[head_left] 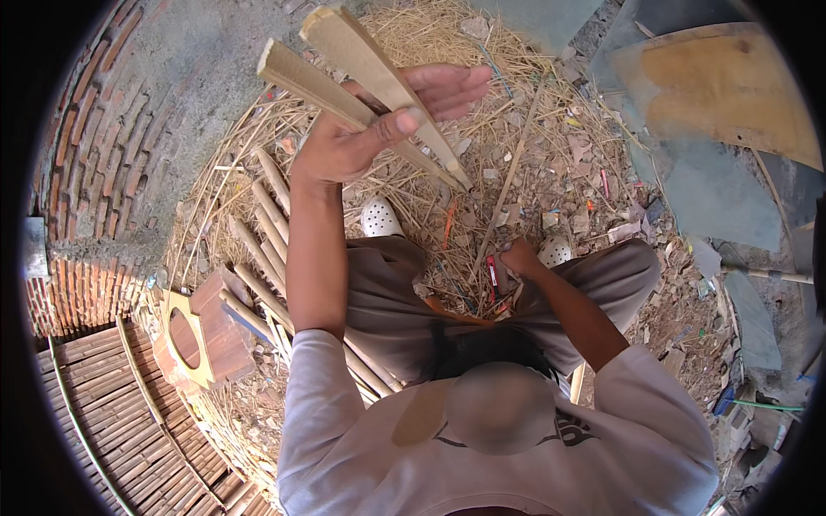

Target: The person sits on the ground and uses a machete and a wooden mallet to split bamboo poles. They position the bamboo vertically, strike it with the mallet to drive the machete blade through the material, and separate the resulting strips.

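Note:
Two pale split-bamboo slats (379, 73) are held up in front of me by my left hand (370, 120). The slats are spread at their upper ends and come together at the lower right tips. My left thumb crosses over them, while the fingers behind are stretched out to the right. Low between my knees, my right hand (520, 257) is closed in a fist. Against its left side is a slim red object (492, 273), seemingly a handle; its kind cannot be made out.
Straw and shavings (430, 34) litter the ground. Bamboo poles (258, 249) lie to my left, near a brown board with a round-holed yellow frame (200, 344). A bamboo-slat platform (95, 413) and a brick wall (86, 146) stand further left. Flat sheets (723, 95) lie at the right.

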The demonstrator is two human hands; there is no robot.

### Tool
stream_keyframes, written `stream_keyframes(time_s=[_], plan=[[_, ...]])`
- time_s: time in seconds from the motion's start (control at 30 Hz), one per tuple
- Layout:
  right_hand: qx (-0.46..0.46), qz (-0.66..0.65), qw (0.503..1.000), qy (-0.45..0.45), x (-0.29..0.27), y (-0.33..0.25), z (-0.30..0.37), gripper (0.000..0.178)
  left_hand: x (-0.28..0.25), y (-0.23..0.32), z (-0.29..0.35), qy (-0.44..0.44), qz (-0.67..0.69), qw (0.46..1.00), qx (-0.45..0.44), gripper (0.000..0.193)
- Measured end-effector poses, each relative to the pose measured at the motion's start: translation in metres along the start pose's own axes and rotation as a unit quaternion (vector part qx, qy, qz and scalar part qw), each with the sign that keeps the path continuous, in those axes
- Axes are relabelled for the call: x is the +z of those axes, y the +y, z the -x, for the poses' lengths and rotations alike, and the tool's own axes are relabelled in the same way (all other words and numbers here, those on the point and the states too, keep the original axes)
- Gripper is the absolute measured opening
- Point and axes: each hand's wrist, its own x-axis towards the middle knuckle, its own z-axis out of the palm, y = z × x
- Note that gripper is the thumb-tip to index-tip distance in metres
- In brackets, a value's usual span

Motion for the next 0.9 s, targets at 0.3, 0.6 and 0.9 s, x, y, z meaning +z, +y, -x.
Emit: stream_keyframes(time_s=[0.3,0.6,0.9], plan=[[0.147,-0.284,0.933,-0.163,0.028,-0.057,0.028,0.016,-0.035,0.008,0.028,0.116,0.068,0.99,-0.033,0.043],[-0.031,0.091,0.991,0.097,-0.012,-0.035,-0.032,0.032,-0.04,0.001,0.029,0.123,0.069,0.99,0.013,0.046],[0.016,0.135,0.991,-0.009,0.022,0.071,-0.044,0.041,-0.056,0.081,0.007,0.376,-0.118,0.911,0.124,0.045]])
